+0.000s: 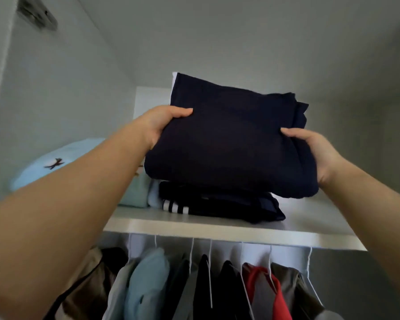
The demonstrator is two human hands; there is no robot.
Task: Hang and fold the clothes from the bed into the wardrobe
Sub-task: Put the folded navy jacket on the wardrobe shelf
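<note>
A folded dark navy garment (pixel 229 144) is held up over the wardrobe's top shelf (pixel 217 227). My left hand (pixel 162 123) grips its left edge, thumb on top. My right hand (pixel 314 153) grips its right edge. The garment's lower edge rests on or just above a stack of folded dark clothes (pixel 229 206), one with white stripes. The fingers under the fabric are hidden.
A folded light-blue garment (pixel 56 162) with a small dark emblem lies on the shelf's left side. Below the shelf, several garments hang on white hangers: a pale blue one (pixel 146 280), black ones (pixel 203 285), a red one (pixel 266 289). White wardrobe walls close in both sides.
</note>
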